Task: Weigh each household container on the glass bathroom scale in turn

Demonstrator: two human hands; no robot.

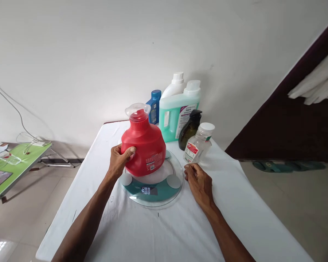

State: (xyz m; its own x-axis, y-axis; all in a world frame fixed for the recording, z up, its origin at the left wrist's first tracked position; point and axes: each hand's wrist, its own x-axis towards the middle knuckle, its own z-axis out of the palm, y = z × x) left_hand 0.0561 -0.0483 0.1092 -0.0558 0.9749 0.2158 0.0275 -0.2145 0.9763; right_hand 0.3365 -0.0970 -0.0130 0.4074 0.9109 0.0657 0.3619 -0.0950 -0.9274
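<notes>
My left hand (pixel 120 160) is closed round the handle of a red detergent bottle (pixel 144 145), its thumb on the near side. The bottle has a clear cap and stands tilted, above or on a round glass scale (pixel 150 196); whether its base touches the glass I cannot tell. The scale has a teal band and a lit display with zeros. On the white cloth just right of the scale rests my right hand (pixel 199 182), fingers curled in, with nothing visible in them. Beyond it is a clear jar (pixel 198 145) with a white lid.
Behind the scale stand a dark pump bottle (pixel 190 131), a green liquid jug (pixel 171 116), a white bottle (pixel 175 87) and a blue bottle (pixel 154 109), near the wall. A low green table (pixel 22 153) is at left. Slippers (pixel 273 166) lie on the floor at right.
</notes>
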